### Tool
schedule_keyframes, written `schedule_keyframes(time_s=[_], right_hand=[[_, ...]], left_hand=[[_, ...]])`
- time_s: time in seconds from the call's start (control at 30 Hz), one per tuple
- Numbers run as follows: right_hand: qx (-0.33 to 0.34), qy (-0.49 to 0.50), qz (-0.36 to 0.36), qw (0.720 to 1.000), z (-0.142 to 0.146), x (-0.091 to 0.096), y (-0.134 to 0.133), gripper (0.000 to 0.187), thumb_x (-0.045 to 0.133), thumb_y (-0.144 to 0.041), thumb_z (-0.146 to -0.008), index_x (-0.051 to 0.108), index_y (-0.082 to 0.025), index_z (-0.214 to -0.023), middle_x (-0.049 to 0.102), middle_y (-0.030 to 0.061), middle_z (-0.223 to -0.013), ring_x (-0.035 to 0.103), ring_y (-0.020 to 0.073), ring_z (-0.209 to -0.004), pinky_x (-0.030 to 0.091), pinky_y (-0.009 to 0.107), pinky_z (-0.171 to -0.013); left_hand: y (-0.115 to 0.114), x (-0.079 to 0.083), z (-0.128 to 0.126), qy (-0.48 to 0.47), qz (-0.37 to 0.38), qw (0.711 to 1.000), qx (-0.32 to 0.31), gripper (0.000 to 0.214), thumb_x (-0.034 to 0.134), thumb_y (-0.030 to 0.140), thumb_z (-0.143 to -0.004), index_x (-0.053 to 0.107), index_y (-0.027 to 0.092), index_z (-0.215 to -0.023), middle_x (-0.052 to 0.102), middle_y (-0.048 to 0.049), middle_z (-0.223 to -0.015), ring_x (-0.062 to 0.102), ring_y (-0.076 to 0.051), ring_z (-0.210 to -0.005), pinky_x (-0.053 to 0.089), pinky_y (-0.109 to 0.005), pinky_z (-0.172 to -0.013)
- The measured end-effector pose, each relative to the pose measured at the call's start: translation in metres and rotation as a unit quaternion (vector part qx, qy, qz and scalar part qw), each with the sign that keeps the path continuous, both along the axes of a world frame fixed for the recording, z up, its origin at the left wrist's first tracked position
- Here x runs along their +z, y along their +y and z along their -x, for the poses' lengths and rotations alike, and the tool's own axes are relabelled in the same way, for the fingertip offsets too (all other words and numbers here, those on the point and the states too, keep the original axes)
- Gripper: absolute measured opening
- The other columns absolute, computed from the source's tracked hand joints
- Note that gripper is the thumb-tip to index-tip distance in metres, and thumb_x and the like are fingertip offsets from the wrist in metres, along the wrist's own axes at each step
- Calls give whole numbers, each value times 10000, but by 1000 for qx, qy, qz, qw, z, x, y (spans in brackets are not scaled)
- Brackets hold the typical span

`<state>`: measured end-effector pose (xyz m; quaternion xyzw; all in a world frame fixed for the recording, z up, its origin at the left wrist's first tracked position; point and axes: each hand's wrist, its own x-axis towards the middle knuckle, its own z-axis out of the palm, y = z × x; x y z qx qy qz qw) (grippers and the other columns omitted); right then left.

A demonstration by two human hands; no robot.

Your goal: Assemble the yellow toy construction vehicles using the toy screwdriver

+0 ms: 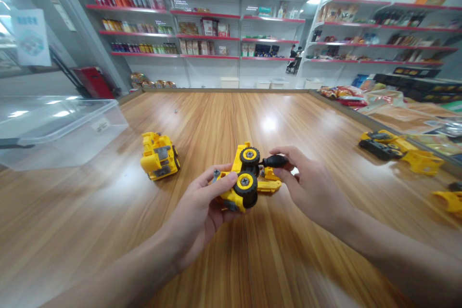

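My left hand [209, 197] is closed around a yellow toy truck [234, 196], tipped so that two black wheels with yellow hubs face up toward me. Between the thumb and fingers of my right hand [303, 178] is a screwdriver [275, 161] with a black handle. Its shaft points left at the truck's underside beside the wheels; the tip is hidden. Just beyond the truck, a yellow toy arm piece [269, 186] lies on the table, partly covered by the truck and my right hand.
Left on the wooden table [216, 115] stands another yellow toy vehicle [160, 156], with a clear plastic bin [61, 130] farther left. A tracked yellow toy [382, 144] and a yellow part [449, 199] lie right. A tiny metal-looking piece [175, 110] sits toward the back.
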<state>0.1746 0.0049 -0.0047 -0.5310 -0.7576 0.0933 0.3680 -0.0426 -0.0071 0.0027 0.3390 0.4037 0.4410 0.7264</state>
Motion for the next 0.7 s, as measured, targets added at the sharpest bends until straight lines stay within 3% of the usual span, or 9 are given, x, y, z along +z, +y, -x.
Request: schedule_keyframes(time_s=[0.1, 0.2, 0.27, 0.33, 0.5, 0.7], right_hand=[[6, -44, 17, 999, 0, 3, -1, 127, 534, -251, -943, 632, -212, -1015, 678, 1, -790, 592, 139, -654, 419, 263, -583], [2, -91, 28, 995, 0, 4, -1, 238, 520, -347, -957, 660, -203, -831, 640, -2, -677, 531, 130, -565, 365, 273, -537], [-2, -73, 19, 997, 0, 3, -1, 180, 536, -331, -951, 663, -207, -981, 675, 8, -765, 568, 136, -622, 396, 268, -578], [-4, -42, 15, 999, -1, 2, 0, 240, 555, -305, -945, 594, -217, -1164, 700, 10, -856, 606, 140, -685, 428, 263, -623], [3, -57, 49, 997, -3, 4, 2, 245, 491, -406, -978, 646, -216, -964, 698, 2, -740, 617, 149, -637, 403, 268, -572], [20, -83, -8, 996, -1, 5, -1, 263, 522, -220, -949, 556, -207, -1210, 703, 35, -968, 636, 162, -778, 448, 288, -695]], left_hand=[[1, -2, 0, -9, 0, 1000, -12, 292, 617, 264, -882, 589, 160, -1153, 667, -130, -1092, 653, -204, -868, 576, -329, -701], [4, -5, 1, -8, -6, 1000, -11, 294, 606, 276, -889, 590, 157, -1158, 662, -136, -1113, 649, -206, -875, 577, -330, -701], [5, -5, 2, -11, -4, 1000, -16, 295, 606, 276, -890, 592, 160, -1161, 661, -135, -1125, 648, -213, -895, 581, -348, -723], [5, -6, 2, -17, 6, 1000, -24, 284, 599, 278, -893, 599, 162, -1153, 662, -132, -1130, 647, -222, -921, 583, -374, -753], [3, -6, 1, -23, 31, 999, -21, 242, 599, 284, -891, 634, 149, -1088, 675, -125, -1096, 649, -226, -923, 591, -396, -767], [4, -6, 1, -39, 77, 996, -21, 323, 585, 307, -890, 652, 137, -1156, 685, -158, -1124, 682, -256, -917, 610, -391, -748]])
